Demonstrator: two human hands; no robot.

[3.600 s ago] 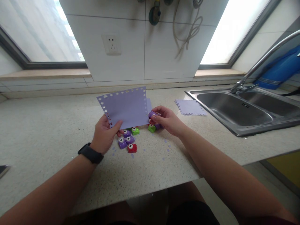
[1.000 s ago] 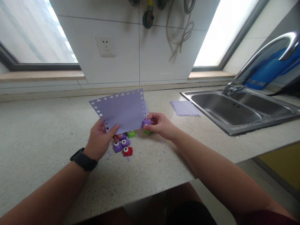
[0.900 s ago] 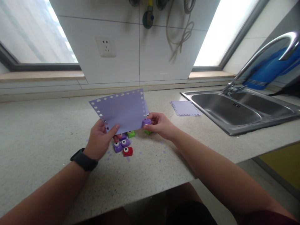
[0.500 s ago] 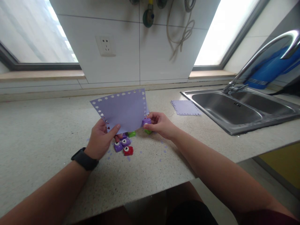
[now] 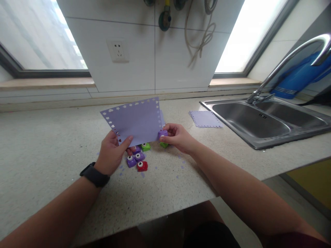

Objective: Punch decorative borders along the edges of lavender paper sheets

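Note:
My left hand (image 5: pixel 111 155) pinches the lower left edge of a lilac paper sheet (image 5: pixel 136 121) and holds it tilted above the counter. Small shapes are punched along its top, left and right edges. My right hand (image 5: pixel 178 137) is closed on a small purple craft punch (image 5: pixel 162 133) set at the sheet's lower right corner. Under the sheet lie several small punches: purple ones (image 5: pixel 134 158), a red one (image 5: pixel 142 165) and green ones (image 5: pixel 146 146). Tiny lilac scraps dot the counter around them.
A speckled stone counter (image 5: pixel 46 144) runs to a steel sink (image 5: pixel 261 120) with a tall tap (image 5: pixel 287 62) at the right. A stack of punched lilac sheets (image 5: pixel 205 119) lies beside the sink. A wall socket (image 5: pixel 117 50) and hanging hose (image 5: pixel 204 32) are behind.
Compared with 3.6 s ago my right hand has slid the purple punch down the sheet's right edge to its lower corner. Over the last second both hands barely move.

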